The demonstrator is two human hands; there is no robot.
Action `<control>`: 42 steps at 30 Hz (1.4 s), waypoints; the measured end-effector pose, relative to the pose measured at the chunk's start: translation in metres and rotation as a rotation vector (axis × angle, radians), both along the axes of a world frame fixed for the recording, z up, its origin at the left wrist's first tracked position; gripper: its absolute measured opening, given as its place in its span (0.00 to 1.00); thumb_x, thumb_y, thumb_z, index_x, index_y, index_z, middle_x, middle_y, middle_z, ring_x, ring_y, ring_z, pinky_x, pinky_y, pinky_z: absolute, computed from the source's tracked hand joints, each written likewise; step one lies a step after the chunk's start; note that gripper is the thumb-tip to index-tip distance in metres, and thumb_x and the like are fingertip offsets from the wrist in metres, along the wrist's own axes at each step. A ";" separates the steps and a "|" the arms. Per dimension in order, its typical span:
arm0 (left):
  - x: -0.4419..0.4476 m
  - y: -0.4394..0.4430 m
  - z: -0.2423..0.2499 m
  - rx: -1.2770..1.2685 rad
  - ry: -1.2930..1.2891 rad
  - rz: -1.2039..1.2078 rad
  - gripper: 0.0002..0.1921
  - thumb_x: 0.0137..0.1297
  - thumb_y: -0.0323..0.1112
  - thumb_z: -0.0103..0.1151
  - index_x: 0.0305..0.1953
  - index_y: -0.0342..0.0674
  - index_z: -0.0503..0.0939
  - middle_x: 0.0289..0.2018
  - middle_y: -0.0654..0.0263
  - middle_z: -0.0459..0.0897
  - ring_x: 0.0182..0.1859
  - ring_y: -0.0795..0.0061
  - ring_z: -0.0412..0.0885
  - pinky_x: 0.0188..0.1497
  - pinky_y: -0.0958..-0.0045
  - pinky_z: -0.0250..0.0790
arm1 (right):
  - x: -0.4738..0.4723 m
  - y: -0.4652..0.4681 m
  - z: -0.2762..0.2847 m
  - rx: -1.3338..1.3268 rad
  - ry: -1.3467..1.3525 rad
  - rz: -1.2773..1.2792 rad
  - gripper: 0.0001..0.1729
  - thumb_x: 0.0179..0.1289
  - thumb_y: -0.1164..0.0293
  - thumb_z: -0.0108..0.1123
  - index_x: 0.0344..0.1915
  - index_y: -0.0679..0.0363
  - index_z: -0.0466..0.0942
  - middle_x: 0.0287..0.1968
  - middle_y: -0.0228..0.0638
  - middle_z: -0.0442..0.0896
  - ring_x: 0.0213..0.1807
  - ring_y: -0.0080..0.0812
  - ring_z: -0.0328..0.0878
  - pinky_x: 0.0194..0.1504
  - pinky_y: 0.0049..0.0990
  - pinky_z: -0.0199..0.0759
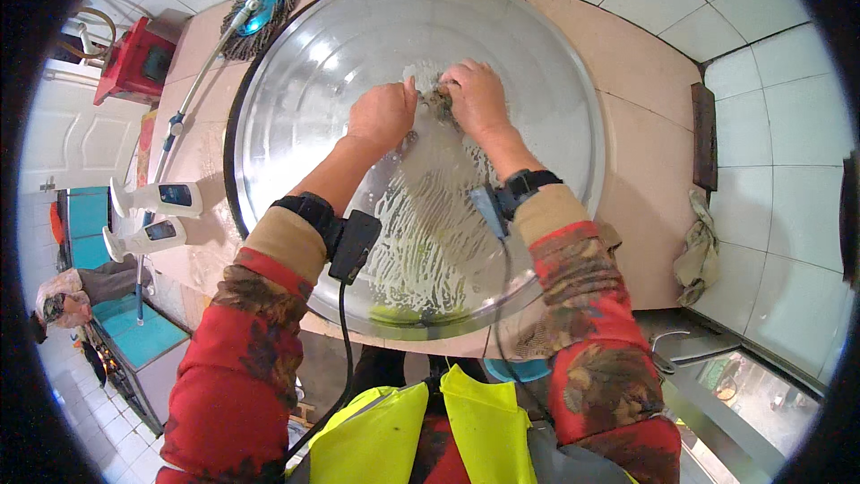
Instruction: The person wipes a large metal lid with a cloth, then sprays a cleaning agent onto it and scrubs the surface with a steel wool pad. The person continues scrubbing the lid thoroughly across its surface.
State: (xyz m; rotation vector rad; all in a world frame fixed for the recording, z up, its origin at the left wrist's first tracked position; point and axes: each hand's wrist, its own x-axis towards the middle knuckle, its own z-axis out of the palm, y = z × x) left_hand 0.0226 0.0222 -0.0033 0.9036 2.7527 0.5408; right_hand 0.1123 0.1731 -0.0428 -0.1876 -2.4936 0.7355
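Before me a large round stainless-steel lid or pan [537, 67] covers much of the counter. Streaky whitish suds [420, 242] spread over its near half. My right hand [478, 97] grips a dark, tangled scourer [440, 104], which looks like steel wool, above the middle of the metal. Close beside it, my left hand [381, 114] is curled with the thumb up, its fingertips at the scourer's left edge. The fingers hide part of the scourer. Both wrists carry strapped devices with cables.
A mop [265, 10] leans across the pink tiled counter [645, 215] on the left. Two white spray bottles [171, 200] lie beside its handle. On the right are a crumpled rag [699, 252], a dark bar [704, 136] and a metal sink [712, 390]. A person [67, 299] is at far left.
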 end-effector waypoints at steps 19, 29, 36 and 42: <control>-0.012 -0.001 -0.011 0.001 -0.029 -0.121 0.30 0.76 0.51 0.34 0.32 0.34 0.83 0.33 0.45 0.83 0.41 0.41 0.81 0.47 0.49 0.73 | 0.033 -0.045 0.010 0.049 -0.022 -0.285 0.07 0.56 0.71 0.64 0.35 0.58 0.76 0.36 0.42 0.77 0.42 0.50 0.74 0.44 0.44 0.69; -0.013 -0.001 0.004 -0.078 -0.107 -0.155 0.30 0.76 0.51 0.31 0.37 0.36 0.83 0.41 0.45 0.84 0.46 0.43 0.80 0.51 0.50 0.72 | 0.000 -0.096 -0.016 -0.167 0.164 -0.445 0.16 0.52 0.75 0.68 0.38 0.61 0.71 0.32 0.43 0.79 0.36 0.51 0.76 0.39 0.44 0.69; -0.011 -0.001 0.006 -0.056 -0.091 -0.145 0.30 0.76 0.50 0.31 0.37 0.35 0.83 0.41 0.46 0.84 0.46 0.43 0.81 0.51 0.49 0.72 | -0.011 -0.096 0.007 -0.277 -0.154 -0.719 0.17 0.52 0.69 0.69 0.38 0.60 0.72 0.31 0.41 0.81 0.37 0.51 0.80 0.40 0.44 0.72; -0.010 0.000 0.003 -0.040 -0.076 -0.137 0.30 0.76 0.49 0.32 0.35 0.34 0.84 0.39 0.45 0.84 0.45 0.42 0.81 0.50 0.49 0.72 | 0.039 -0.092 0.010 -0.275 -0.089 -0.741 0.11 0.50 0.68 0.70 0.32 0.55 0.78 0.33 0.38 0.79 0.38 0.48 0.78 0.40 0.42 0.72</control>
